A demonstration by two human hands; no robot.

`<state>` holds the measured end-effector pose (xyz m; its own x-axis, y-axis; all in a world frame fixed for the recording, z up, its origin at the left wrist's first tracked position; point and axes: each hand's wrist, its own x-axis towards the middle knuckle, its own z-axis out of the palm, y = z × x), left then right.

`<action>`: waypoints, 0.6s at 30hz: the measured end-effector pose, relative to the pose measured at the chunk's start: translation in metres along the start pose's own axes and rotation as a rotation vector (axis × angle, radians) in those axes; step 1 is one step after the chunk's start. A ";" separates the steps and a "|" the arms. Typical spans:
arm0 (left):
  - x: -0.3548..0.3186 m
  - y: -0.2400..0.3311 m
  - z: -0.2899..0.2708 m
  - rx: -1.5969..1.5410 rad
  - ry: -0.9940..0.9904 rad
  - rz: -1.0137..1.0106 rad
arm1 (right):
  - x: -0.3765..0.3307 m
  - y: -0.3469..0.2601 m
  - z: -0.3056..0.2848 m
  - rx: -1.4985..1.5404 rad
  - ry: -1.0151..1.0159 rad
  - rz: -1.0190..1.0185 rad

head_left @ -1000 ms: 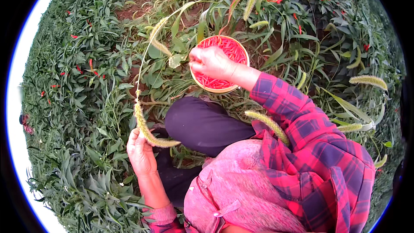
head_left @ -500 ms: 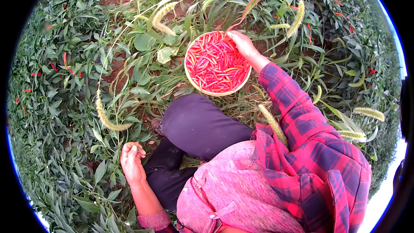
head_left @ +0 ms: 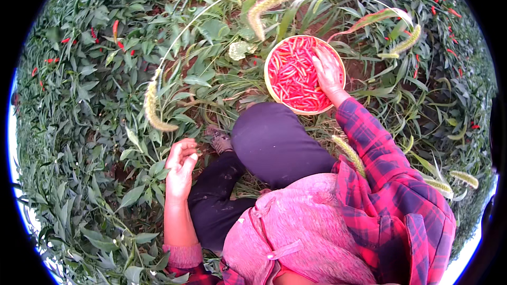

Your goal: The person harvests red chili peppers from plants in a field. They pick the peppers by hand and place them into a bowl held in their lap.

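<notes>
A round basket (head_left: 270,85) with a pale rim stands on the ground ahead of my bent knee. Red chili peppers (head_left: 293,76) fill it nearly to the rim. On the right side of the heap rests my right hand (head_left: 329,74), its fingers stretched out flat over the peppers, gripping nothing that shows. My left hand (head_left: 181,169) is raised beside my leg near the pepper plants. Its fingers are loosely bent with the thumb apart from them, and nothing can be seen in it.
Leafy chili plants (head_left: 105,148) with red fruit crowd the left, and more plants (head_left: 443,58) stand on the right. Grass seed heads (head_left: 269,2) arch over the basket, and another (head_left: 153,103) droops near my left hand. My bent knee (head_left: 280,142) lies between my hands.
My right hand has gone from the basket's far rim onto the peppers. My left hand has loosened, its thumb now apart from the fingers. The whole view has shifted, so things sit further right.
</notes>
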<state>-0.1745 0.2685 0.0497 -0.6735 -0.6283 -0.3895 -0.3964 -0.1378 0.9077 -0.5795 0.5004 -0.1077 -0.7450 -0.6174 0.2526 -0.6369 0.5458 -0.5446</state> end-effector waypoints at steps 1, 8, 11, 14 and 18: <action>0.010 0.015 0.002 0.193 -0.094 0.047 | -0.002 0.006 0.002 -0.068 0.022 0.008; 0.081 0.102 -0.044 -0.406 0.178 0.453 | 0.005 -0.001 -0.023 0.115 -0.115 0.084; 0.142 0.085 -0.087 -0.507 0.539 0.499 | 0.020 -0.042 -0.040 -0.390 -0.066 -0.119; 0.206 0.074 -0.095 -0.392 0.684 0.317 | 0.047 -0.145 -0.072 -0.066 -0.091 -0.341; 0.252 0.059 -0.090 -0.245 0.555 0.308 | 0.084 -0.303 -0.063 0.458 -0.229 -0.653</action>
<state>-0.3115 0.0326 0.0191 -0.2868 -0.9575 -0.0288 -0.0413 -0.0177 0.9990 -0.4619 0.3190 0.1290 -0.1623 -0.8573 0.4885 -0.7467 -0.2169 -0.6288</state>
